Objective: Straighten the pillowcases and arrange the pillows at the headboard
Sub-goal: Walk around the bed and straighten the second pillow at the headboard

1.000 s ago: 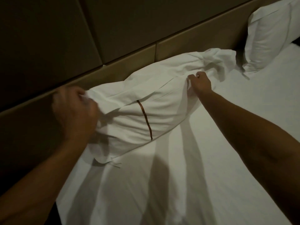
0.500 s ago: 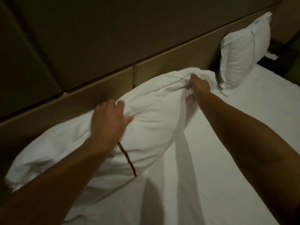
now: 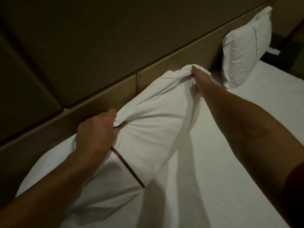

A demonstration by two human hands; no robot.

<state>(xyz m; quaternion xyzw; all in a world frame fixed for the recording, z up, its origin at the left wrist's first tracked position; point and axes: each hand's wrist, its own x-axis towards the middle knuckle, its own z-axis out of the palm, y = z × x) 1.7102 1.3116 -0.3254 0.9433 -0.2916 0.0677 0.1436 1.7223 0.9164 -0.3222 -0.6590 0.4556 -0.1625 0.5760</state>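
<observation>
A long white pillow (image 3: 148, 129) lies on the bed (image 3: 230, 162), stretched along the base of the padded headboard (image 3: 115, 55) and running from the lower left toward the upper right of the view. The left hand (image 3: 97, 130) is closed on a bunch of pillowcase fabric along the pillow's upper edge, on the side nearest the headboard, with the fingers curled under and the thumb pressed over the gathered cloth. Just below that hand a thin brown stripe (image 3: 128, 168) crosses the pillowcase, and beyond the stripe the pillow's near end spreads out flat toward the lower left, under the left forearm. The right hand (image 3: 199, 80) is closed on the pillow's far end, pinching the crumpled corner so that it rises slightly off the bed; folds run from that grip down across the cloth. The pillow thus spans the gap between the two hands, with both arms reaching across the white sheet toward it. A second pillow (image 3: 241, 51) stands upright against the headboard further to the right, just past the right hand and apart from the held pillow, with a dark seam line running down its case. The room is dim, and fine detail in the fabric is hard to make out.
</observation>
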